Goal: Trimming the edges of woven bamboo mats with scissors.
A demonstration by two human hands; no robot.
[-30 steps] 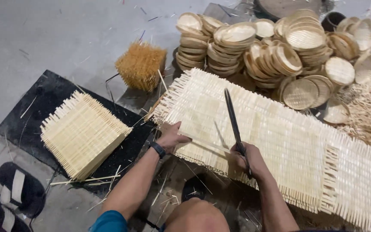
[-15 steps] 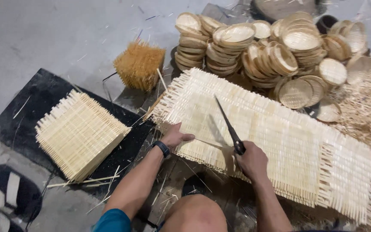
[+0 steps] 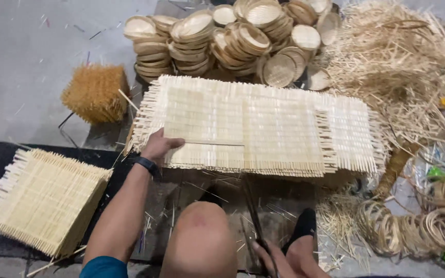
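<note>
In the head view, a long woven bamboo mat (image 3: 263, 128) lies flat on the floor, its frayed strip ends sticking out along every edge. The person's left hand (image 3: 159, 146) rests palm down on the near left corner of this mat, fingers spread flat and gripping nothing; a dark wristband (image 3: 146, 166) circles the wrist just below the mat's near edge. A single loose bamboo strip (image 3: 215, 142) lies across the mat, starting right beside the left hand's fingertips and running toward the mat's middle.

The right hand (image 3: 284, 257) is well apart from the mat, low at the bottom edge of the view, closed around the handle of a dark knife (image 3: 256, 221) whose thin blade points up toward the mat's near edge without reaching it. The person's bare knee (image 3: 199, 242) sits between the two arms, nearer than the mat.

To the left of the mat and nearer the person, a stack of square woven mats (image 3: 45, 198) sits on a black sheet (image 3: 6, 149). Beyond the mat's left corner stands a bristly orange-brown bundle of sticks (image 3: 95, 92). Just behind the mat's far edge, piles of round woven bamboo trays (image 3: 227, 38) lean against one another. To the right of the mat and beyond it, a heap of loose bamboo shavings (image 3: 403, 67) spreads out, and nearer than that heap, off the mat's right end, lie coils of bamboo strip (image 3: 418, 226).
</note>
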